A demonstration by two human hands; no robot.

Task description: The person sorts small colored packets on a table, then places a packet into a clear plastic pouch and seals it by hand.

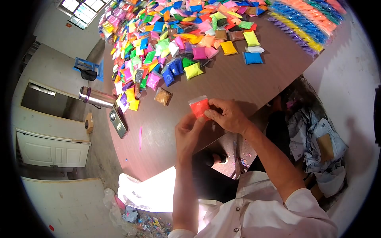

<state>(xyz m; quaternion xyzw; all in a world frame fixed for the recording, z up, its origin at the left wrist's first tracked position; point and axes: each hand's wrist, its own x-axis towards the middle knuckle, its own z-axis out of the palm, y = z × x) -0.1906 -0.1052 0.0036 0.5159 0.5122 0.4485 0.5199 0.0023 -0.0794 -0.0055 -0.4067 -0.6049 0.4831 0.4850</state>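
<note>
Two-handed holding step: left hand (189,127) and right hand (227,114), nearly closed, pinch rectangular red plastic pouch (199,106); next move likely requires steady grip.

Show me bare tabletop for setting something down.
Bare tabletop lies between the pink strip and the left hand, and between the loose blue packet on the right and the right hand. The far side is crowded: a packet heap, with packet rows to its right.
</note>
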